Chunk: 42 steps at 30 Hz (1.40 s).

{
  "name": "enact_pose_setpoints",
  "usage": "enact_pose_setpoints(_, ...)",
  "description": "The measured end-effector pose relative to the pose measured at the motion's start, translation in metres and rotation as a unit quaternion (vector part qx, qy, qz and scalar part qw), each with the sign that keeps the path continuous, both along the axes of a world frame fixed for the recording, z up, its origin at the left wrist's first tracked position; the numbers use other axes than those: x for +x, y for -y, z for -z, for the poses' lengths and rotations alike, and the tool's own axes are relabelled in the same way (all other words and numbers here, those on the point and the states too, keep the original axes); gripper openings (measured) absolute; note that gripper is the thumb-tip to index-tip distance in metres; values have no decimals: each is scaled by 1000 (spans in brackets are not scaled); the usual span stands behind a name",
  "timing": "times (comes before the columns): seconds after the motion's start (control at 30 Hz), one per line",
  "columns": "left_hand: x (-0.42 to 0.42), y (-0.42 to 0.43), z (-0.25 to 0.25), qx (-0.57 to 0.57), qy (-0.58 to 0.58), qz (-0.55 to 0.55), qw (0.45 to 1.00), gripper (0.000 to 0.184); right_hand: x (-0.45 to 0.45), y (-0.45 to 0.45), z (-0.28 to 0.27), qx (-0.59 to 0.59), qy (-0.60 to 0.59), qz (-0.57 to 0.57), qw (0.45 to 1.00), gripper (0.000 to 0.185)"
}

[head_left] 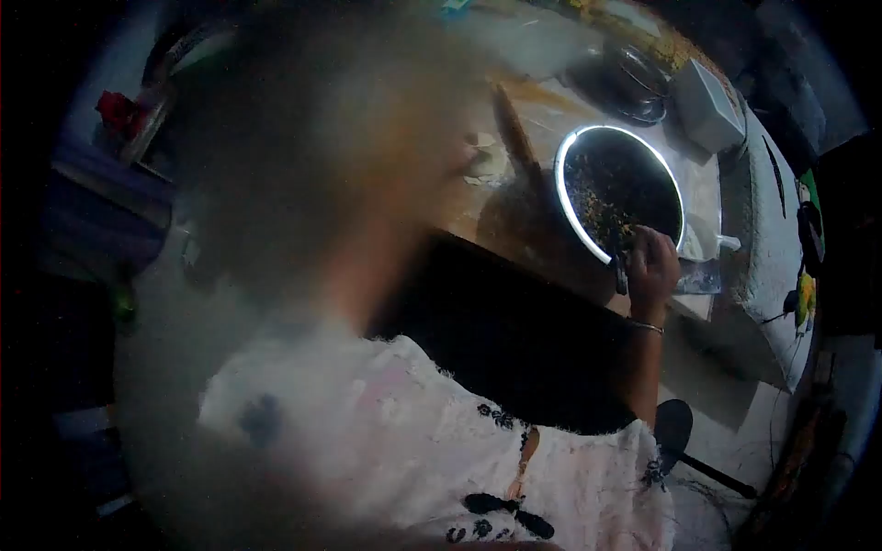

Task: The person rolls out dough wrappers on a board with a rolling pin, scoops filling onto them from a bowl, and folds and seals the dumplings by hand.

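Observation:
At the lower edge of a round, bright-rimmed dish (pixel 565 197) is my right hand (pixel 654 262), with a bracelet at its wrist. Its fingers are closed around a dark, narrow thing (pixel 621 274) whose kind I cannot make out; it may be a handle. Inside the dish lie dark and yellowish-brown bits (pixel 602 197). A large smudge covers the left half of the view, and my left hand (pixel 450 156) is mostly lost in that blur. It is near some pale scraps (pixel 487 161) on the work surface, and its fingers cannot be read.
A brown stick (pixel 514 129) lies left of the dish. Behind it stand a dark shiny bowl (pixel 638 83) and a white box (pixel 707 106). On the right is a pale, slanted block-like thing (pixel 772 266). Something red (pixel 119 112) shows at far left.

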State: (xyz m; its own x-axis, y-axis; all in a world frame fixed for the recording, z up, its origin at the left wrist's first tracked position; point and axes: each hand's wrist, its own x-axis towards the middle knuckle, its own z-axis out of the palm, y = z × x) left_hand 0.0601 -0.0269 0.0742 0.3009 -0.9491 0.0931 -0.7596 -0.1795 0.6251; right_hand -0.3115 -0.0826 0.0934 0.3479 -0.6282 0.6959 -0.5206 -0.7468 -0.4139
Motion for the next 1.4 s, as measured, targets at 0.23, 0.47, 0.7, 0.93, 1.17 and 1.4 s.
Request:
enact_pose_setpoints(0.23,27,23,45,-72,132,51,987,36,2,1,-3,0,-14,2,1000,15)
enact_pose_setpoints(0.47,-3,6,30,7,172,-40,984,36,-2,3,9,11,-12,13,1000,17)
enact_pose_setpoints(0.7,8,10,59,-43,177,-38,982,32,-5,-3,2,26,-85,11,996,21)
enact_pose_setpoints(0.93,30,17,104,-127,228,-73,963,35,-12,-31,-25,137,-151,-186,961,50)
enact_pose_setpoints(1.17,-6,2,49,-22,120,-110,986,29,8,-29,-17,140,-138,-113,974,24)
enact_pose_setpoints(1.4,50,31,137,-193,74,-34,978,27,7,7,-11,76,-26,3,997,16)
